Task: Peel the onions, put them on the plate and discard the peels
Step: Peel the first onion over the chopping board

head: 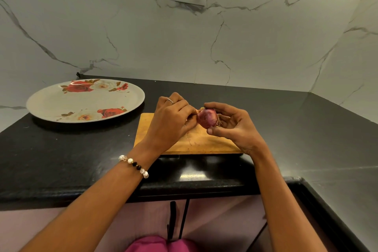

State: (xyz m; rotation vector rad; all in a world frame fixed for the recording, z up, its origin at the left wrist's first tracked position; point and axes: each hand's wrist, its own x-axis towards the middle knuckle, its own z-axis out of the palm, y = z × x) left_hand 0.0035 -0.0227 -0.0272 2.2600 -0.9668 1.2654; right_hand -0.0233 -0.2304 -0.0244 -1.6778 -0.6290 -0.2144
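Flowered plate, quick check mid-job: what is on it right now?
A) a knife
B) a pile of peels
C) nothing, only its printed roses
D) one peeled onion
C: the flowered plate shows just its rose pattern on a bare surface, while the only onion in view is held over the cutting board by the right hand, with the left hand picking at its skin.

A single head-worn wide-angle view looks forward and down, close over the black desk (61, 149) toward the marble wall (266, 37). Both forearms enter from below. Straight lines seem bent near the edges.
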